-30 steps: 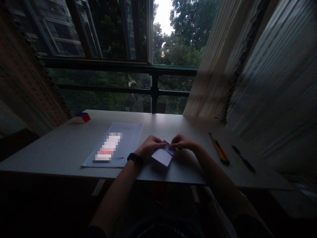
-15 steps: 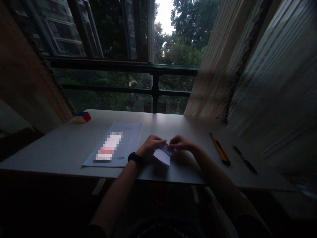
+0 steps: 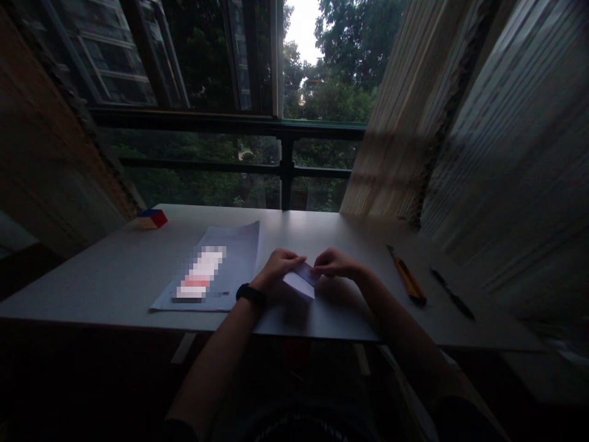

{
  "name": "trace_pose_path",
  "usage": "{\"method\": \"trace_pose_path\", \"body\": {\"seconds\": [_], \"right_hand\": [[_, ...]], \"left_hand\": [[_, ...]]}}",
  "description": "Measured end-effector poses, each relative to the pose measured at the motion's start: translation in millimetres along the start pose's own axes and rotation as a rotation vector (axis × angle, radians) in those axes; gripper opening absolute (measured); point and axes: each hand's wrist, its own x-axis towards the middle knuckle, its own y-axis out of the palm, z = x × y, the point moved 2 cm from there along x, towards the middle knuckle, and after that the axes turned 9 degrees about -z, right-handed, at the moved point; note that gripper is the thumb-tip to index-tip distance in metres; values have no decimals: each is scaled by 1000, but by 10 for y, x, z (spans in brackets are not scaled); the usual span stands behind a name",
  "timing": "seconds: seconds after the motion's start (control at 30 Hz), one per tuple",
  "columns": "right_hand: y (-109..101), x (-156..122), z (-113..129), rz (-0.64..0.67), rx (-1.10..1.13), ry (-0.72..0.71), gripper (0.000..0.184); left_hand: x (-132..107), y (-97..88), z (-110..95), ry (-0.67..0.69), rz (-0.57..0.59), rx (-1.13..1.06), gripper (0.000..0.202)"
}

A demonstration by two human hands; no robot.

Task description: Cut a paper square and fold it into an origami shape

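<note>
A small folded sheet of paper (image 3: 300, 285) is held above the front part of the white table, tilted, with a crease across it. My left hand (image 3: 280, 265) pinches its upper left corner between thumb and fingers; a dark watch sits on that wrist. On the other side, my right hand (image 3: 335, 264) has its fingers closed at the paper's right edge. The fingertips partly cover the paper's upper edge. Just left of my left hand lies a larger stack of printed paper (image 3: 242, 252), part of it pixelated.
The white table (image 3: 92, 276) stands against a window. A red, blue and orange cube (image 3: 153, 219) is at its far left. On the right lie a yellow utility knife (image 3: 407, 277) and a dark pen (image 3: 453, 294). Curtains (image 3: 391, 123) hang on both sides.
The folded paper has tilted, so its lower flap looks narrower. Both hands keep hold of it with small finger shifts. The printed stack's far right corner has lifted slightly.
</note>
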Motion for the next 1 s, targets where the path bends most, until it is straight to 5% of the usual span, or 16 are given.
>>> {"method": "trace_pose_path", "body": {"seconds": [0.57, 0.87, 1.0], "right_hand": [[-63, 42, -69, -167, -83, -62, 36], [-130, 14, 6, -414, 40, -72, 38], [-124, -8, 51, -405, 130, -56, 37]], "left_hand": [[103, -21, 111, 90, -124, 114, 44], [79, -26, 85, -10, -90, -71, 41], [68, -23, 47, -36, -94, -144, 39]]}}
